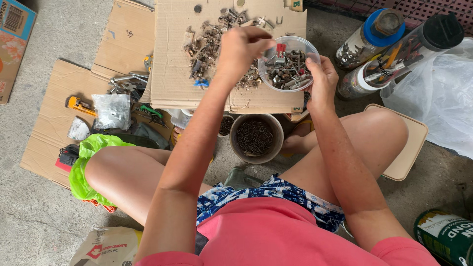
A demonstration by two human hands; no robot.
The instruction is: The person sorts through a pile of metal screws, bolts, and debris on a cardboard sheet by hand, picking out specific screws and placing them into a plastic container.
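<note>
Rusty nails fill the round tub (254, 138) nearest the person, set on the floor between the knees, so that lot looks sorted already. Up a little, the right hand (321, 78) is wrapped around the rim of a clear plastic bowl (288, 64), holding it just above the cardboard sheet (172, 74); the bowl is well filled with mixed metal bits and one small red piece. The left hand (242, 47) hovers at the bowl's edge, fingertips pinched together, possibly on a small part, though the view is too coarse to be sure. Beyond them, a scattered heap of rusty hardware (209, 42) lies on the cardboard, a fair share not yet picked through. Two tall jars (389, 47) stand to the right.
</note>
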